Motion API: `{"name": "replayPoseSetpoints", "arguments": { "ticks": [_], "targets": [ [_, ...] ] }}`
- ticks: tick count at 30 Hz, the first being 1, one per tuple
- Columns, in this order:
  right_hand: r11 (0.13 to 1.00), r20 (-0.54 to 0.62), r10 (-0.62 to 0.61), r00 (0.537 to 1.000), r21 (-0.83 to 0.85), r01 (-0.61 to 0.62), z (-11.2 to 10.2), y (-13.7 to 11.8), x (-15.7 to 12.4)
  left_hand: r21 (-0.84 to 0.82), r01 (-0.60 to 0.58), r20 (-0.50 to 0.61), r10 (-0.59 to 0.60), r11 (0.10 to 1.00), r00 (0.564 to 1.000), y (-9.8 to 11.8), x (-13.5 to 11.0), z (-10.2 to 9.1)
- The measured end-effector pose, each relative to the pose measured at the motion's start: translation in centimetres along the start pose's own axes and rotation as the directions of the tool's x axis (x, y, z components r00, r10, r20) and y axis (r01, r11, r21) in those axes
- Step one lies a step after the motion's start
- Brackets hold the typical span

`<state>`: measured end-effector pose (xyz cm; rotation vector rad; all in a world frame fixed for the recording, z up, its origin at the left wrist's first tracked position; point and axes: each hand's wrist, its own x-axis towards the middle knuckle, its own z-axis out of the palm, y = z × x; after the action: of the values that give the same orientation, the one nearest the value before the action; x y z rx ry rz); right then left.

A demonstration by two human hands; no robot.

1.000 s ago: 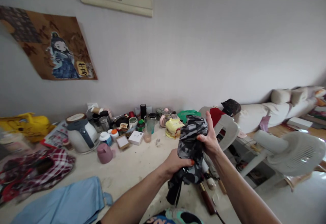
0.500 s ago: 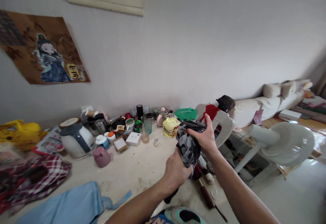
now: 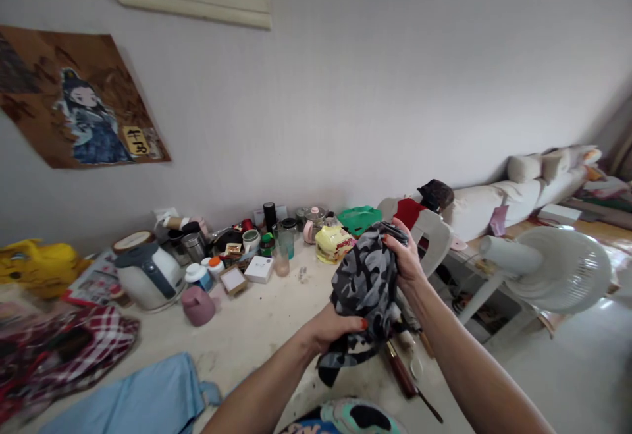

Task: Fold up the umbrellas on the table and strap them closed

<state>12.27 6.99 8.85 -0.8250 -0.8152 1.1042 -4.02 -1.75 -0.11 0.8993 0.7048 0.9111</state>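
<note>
Both hands grip a crumpled grey-and-black camouflage cloth (image 3: 363,276), raised above the near right part of the table. My left hand (image 3: 330,328) holds its lower left side, thumb lying over the front. On the upper right edge, my right hand (image 3: 407,256) has its thumb on top and the fingers mostly hidden behind. A dark-tipped strap (image 3: 340,363) of the same pattern hangs from the bottom. Below and to the right, a long brown handle (image 3: 402,371) lies on the table beside a white spoon-like piece (image 3: 416,367).
On the white table (image 3: 247,335) are a light blue folded fabric item (image 3: 133,398), checked cloth (image 3: 99,338), a kettle (image 3: 148,276), a pink cup (image 3: 197,305) and a yellow package (image 3: 332,244). A white chair (image 3: 434,243) and fan (image 3: 553,269) stand right.
The camouflage cloth has opened out from a tighter bundle into a wider, looser shape. My left hand has shifted slightly left and its thumb now shows in front; the strap end hangs more visibly.
</note>
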Motion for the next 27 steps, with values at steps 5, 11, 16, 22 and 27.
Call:
{"name": "replayPoseSetpoints", "arguments": {
  "ticks": [5, 11, 16, 22, 27],
  "targets": [
    [0.999, -0.038, 0.039, 0.999, -0.037, -0.040, 1.4, 1.9, 1.3, 0.307, -0.155, -0.261, 0.240, 0.939, 0.935, 0.8, 2.2, 0.3],
    [0.986, 0.020, 0.052, 0.998, -0.159, -0.048, 2.5, 3.7, 1.0, 0.425, -0.280, -0.304, 0.427, 0.861, 0.852, -0.6, 3.5, 1.2],
    [0.987, -0.002, -0.003, 1.000, -0.161, 0.003, 1.6, 3.0, 2.0, 0.188, -0.067, -0.061, 0.079, 0.980, 0.995, 1.5, 2.0, -0.6],
    [0.861, 0.008, -0.280, 0.960, -0.439, 0.255, 1.6, 2.0, 1.9, 0.444, -0.297, -0.392, 0.481, 0.846, 0.784, 6.4, 1.4, -1.8],
    [0.928, 0.161, -0.186, 0.969, -0.294, 0.227, 3.9, 1.3, -0.6, 0.361, -0.314, -0.056, 0.356, 0.878, 0.933, 6.8, 2.8, -0.7]
  ]
}}
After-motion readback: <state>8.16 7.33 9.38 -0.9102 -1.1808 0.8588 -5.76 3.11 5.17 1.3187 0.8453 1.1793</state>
